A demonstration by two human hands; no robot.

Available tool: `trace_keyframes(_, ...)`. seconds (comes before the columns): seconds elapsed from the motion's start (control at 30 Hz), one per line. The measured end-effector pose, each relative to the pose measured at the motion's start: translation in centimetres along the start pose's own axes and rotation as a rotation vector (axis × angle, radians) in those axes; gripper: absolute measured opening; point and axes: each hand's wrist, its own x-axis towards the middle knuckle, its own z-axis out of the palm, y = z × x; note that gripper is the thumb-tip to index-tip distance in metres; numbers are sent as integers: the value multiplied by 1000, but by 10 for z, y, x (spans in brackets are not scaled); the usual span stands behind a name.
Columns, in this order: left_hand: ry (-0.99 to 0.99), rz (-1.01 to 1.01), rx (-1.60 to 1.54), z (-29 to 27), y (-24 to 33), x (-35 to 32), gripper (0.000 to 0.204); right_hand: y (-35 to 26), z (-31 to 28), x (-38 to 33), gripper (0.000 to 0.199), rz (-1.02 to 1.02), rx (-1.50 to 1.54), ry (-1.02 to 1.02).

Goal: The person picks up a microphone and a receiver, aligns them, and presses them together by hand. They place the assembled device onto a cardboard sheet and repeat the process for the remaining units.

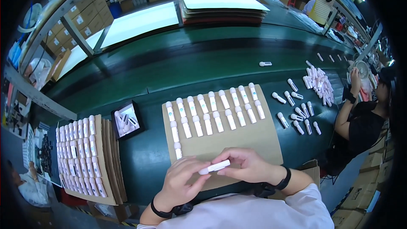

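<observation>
Between my two hands, over the near edge of a cardboard sheet (201, 149), is a small white wand-shaped device (217, 166) with a rounded pale pink head. My left hand (180, 181) is closed on its head end, thumb and fingers pinching. My right hand (250, 166) grips the other end between thumb and fingers. The device is tilted, its head toward my left. On the sheet ahead, several wands like it (218, 121) lie in two rows, heads away from me. A single wand (178, 150) begins a third row beside my left hand.
To the left, more wands cover a stack of cardboard sheets (111, 165), next to a black tray (140, 129) holding several. Loose wands (290, 98) and a pile (319, 82) lie right, near a co-worker (360, 114). A green conveyor belt (182, 61) runs beyond.
</observation>
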Motion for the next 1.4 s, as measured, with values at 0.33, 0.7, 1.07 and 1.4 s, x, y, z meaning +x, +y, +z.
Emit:
trace_keyframes(0.33,76,-95,20,9,-1,-6,29,12,6,-3,23,-218,-264,115)
trace_keyframes(0.7,6,-122,-73,17,-1,-10,27,19,4,-5,30,-488,-481,216)
trace_keyframes(1.07,-2,-22,-61,17,1,-3,25,24,-1,-4,31,-581,-474,185)
trace_keyframes(1.4,41,15,-46,21,1,-1,25,21,0,-5,32,-557,-438,221)
